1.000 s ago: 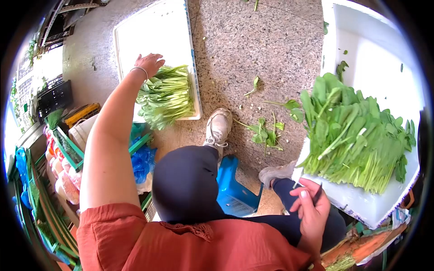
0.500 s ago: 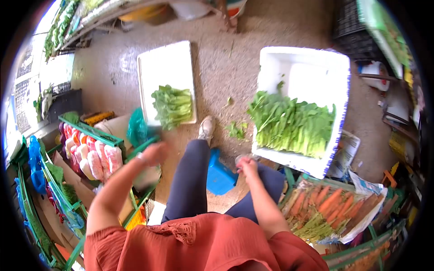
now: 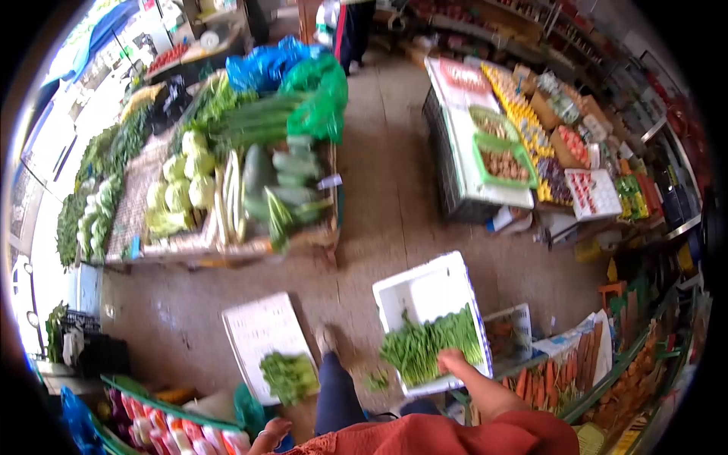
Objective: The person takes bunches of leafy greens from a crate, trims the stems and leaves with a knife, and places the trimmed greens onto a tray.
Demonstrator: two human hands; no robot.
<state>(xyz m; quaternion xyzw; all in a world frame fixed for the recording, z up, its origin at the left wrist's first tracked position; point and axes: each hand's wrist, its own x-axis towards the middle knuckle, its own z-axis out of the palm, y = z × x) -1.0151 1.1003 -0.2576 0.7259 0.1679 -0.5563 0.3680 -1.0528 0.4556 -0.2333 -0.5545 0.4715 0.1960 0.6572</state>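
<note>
My right hand [image 3: 453,362] reaches into the white foam box [image 3: 464,284], its fingers curled down on the leafy greens [image 3: 413,350] at their stem side. The greens lie in a row across the near half of the box. My left hand [image 3: 277,428] is low by my left leg, near a green plastic bag [image 3: 248,409], with its fingers loosely apart and nothing seen in them. A smaller bunch of greens [image 3: 288,377] rests on the white lid [image 3: 256,327] on the floor, left of my shoe [image 3: 326,339]. A few loose leaves [image 3: 376,381] lie between lid and box.
Ahead left stands a table with cabbages [image 3: 200,189], cucumbers and plastic bags [image 3: 322,98]. Ahead right, a stand holds green baskets [image 3: 504,161] and trays. Carrots [image 3: 538,384] lie at my right, wrapped white vegetables [image 3: 163,432] at my left. A person's legs [image 3: 354,34] are at the back.
My view has tilted up, bringing the stalls ahead into sight. My right hand has moved from beside my knee into the box onto the greens. My left hand has dropped closer to my body.
</note>
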